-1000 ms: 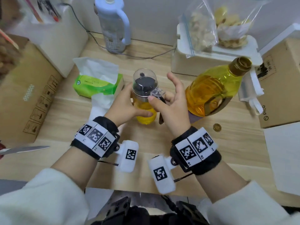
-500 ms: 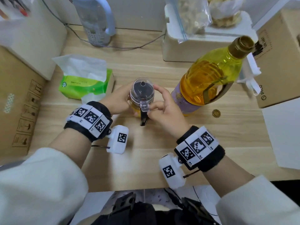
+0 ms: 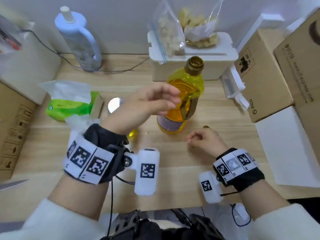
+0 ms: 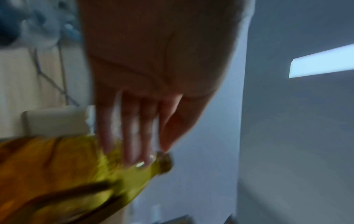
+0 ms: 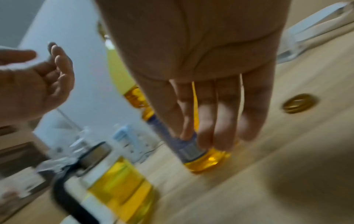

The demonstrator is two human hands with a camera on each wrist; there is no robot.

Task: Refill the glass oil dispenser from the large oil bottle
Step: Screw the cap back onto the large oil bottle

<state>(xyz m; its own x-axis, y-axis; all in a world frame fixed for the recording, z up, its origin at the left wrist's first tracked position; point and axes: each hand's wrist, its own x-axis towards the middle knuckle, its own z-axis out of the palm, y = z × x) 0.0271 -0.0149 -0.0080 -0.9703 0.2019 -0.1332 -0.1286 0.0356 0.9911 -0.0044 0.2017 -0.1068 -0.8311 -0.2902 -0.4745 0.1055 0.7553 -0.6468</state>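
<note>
The large oil bottle [image 3: 186, 94] stands uncapped at mid-table, yellow with a gold neck; it also shows in the left wrist view [image 4: 57, 174] and right wrist view [image 5: 201, 159]. My left hand [image 3: 166, 101] hovers just left of it, fingers relaxed and empty [image 4: 134, 144]; whether they touch the bottle's shoulder is unclear. The glass oil dispenser [image 5: 118, 178], partly full with a black handle, stands under my left hand, so only its clear lid [image 3: 115, 104] and yellow base show. My right hand [image 3: 199, 138] rests low on the table, loosely curled and empty [image 5: 216, 121].
The gold bottle cap [image 5: 298, 103] lies on the table beyond my right hand. A green tissue pack [image 3: 69, 104] sits left, a white-blue jug [image 3: 81, 40] at the back, a white box with snack bags [image 3: 190, 56] behind the bottle, cardboard boxes [image 3: 263, 75] right.
Both hands have let go of the dispenser. My left hand rose and moved right toward the large bottle; my right hand drew back to the right, near the cap.
</note>
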